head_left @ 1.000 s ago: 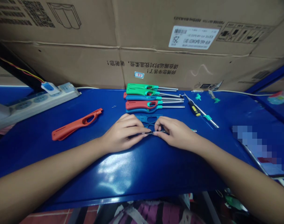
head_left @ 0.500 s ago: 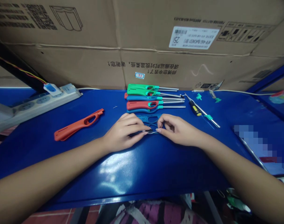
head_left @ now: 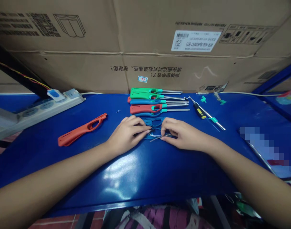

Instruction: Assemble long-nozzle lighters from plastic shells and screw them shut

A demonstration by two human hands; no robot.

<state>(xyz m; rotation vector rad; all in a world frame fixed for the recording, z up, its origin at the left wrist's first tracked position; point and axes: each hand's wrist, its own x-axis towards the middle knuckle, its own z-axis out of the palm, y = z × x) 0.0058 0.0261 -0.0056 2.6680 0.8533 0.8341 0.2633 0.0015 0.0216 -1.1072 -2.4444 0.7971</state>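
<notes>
Blue sheet-topped worktable [head_left: 126, 184], glossy, filling the middle and lower frame. At frame centre, between the two hands: one blue plastic lighter shell [head_left: 147, 121] with an oval trigger opening, lying on the table and partly covered by fingers; whether it is one half or two cannot be told. Left hand [head_left: 126, 135], left of centre: thumb and forefinger nearly closed in a pinch, at the end of a thin white wire [head_left: 155, 135]; a small dark part sits beside the fingertips, its shape unclear. Right hand [head_left: 182, 135], right of centre: fingers curled, thumb and forefinger closed on a thin grey strip or rod [head_left: 155, 139] that crosses just below the wire. Condition, as judged: the unit between the hands is unfinished, its wire exposed and its shell not closed. Upper centre: a close row of lighters with green, red and blue plastic handles and silver tubes, among them a green-handled lighter [head_left: 139, 92] and a red-handled lighter [head_left: 139, 109]; these look whole, so probably done. Apart, left of centre: one orange-red plastic shell piece [head_left: 75, 133], without a tube, seemingly left over for joining. Right of the row: a black-and-yellow screwdriver [head_left: 199, 112], and a silver metal tube [head_left: 219, 125] with a turquoise plastic clip [head_left: 213, 120], neither touched by a hand.
</notes>
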